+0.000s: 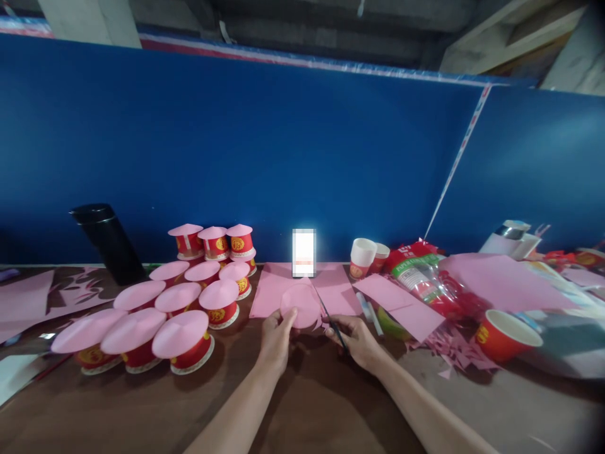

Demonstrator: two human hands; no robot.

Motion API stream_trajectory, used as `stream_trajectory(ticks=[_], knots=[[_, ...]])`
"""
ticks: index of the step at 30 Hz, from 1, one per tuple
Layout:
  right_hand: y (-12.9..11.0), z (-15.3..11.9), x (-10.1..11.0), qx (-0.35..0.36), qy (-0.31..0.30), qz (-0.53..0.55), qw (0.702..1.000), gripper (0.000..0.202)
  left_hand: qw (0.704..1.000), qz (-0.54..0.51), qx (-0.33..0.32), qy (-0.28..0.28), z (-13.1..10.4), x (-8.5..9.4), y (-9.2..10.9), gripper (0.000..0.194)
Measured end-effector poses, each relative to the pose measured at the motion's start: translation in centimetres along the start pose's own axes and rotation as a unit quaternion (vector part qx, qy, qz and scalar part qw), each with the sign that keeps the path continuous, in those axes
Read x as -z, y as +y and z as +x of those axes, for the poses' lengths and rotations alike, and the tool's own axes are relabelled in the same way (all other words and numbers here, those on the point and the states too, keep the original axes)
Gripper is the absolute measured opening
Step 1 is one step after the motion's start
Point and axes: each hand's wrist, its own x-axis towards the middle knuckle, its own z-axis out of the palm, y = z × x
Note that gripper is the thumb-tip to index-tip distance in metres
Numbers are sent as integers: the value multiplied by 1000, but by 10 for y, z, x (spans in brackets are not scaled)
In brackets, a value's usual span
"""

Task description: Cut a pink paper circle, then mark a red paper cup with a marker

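Between thumb and fingers, my left hand (276,340) pinches the lower left edge of a round piece of pink paper (301,304). My right hand (355,340) is closed around the handles of dark scissors (334,326), whose blades point up and left along the right edge of the paper. Small pink offcuts lie by the blades. Beneath and behind is a larger stack of pink sheets (269,287), partly covered by the round piece. A bright phone (304,253) stands upright at the stack's far edge.
Several red paper cups with pink cone tops (182,334) stand in rows at left, near a black bottle (106,243). To the right are a white cup (363,257), a red plastic cup package (418,271), a red cup (508,334) and pink scraps (458,350). A blue partition (283,139) rises behind.
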Motion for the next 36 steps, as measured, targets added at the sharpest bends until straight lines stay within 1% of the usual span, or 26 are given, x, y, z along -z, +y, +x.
stream_trajectory(ticks=[13,19,24,33,36], knots=[[0,0,0,-8,-7,4,1000,44,1000,-20,4,8,0,-1,1,32],[0,0,0,-7,-3,-5,1000,45,1000,-11,4,12,-1,-1,1,32],[-1,0,0,-12,1,-4,1000,48,1000,-24,4,7,-2,-2,4,31],[-3,-1,-1,-13,-9,6,1000,43,999,-17,-15,23,-1,-1,2,33],[-6,-2,-2,-15,-9,5,1000,41,1000,-15,-17,19,0,-1,1,35]])
